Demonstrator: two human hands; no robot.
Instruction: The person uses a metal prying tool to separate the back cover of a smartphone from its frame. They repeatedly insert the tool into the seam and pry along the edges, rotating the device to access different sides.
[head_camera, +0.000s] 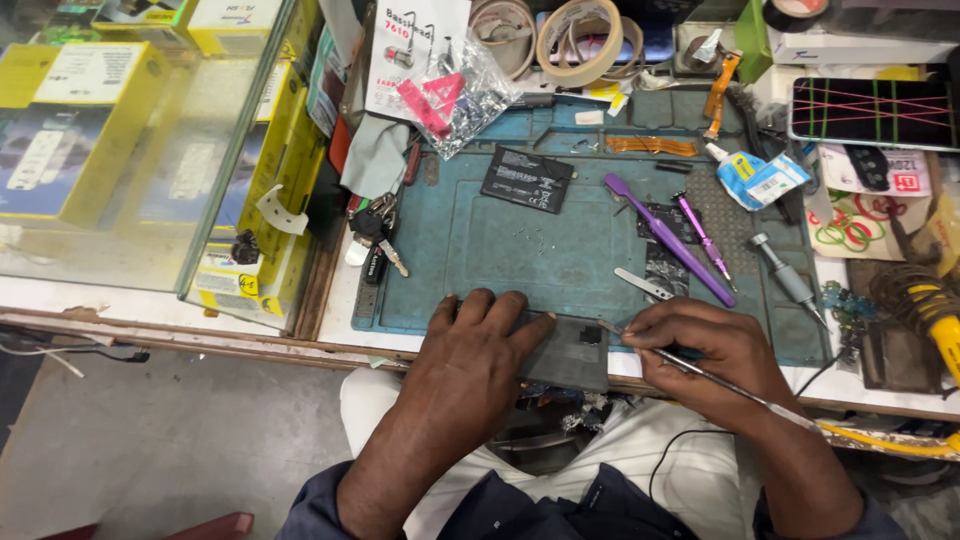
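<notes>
The left hand lay flat, fingers spread, pinning the dark phone at the bench's six o'clock edge. The right hand, fingers pinched on a thin metal tool, pointed its tip toward nine o'clock, touching the phone's right edge.

Around the matt blue rubbery work mat: a matt black battery on it, glossy purple plastic brush right of centre, crinkly clear plastic bag above, papery tape rolls beyond.
</notes>
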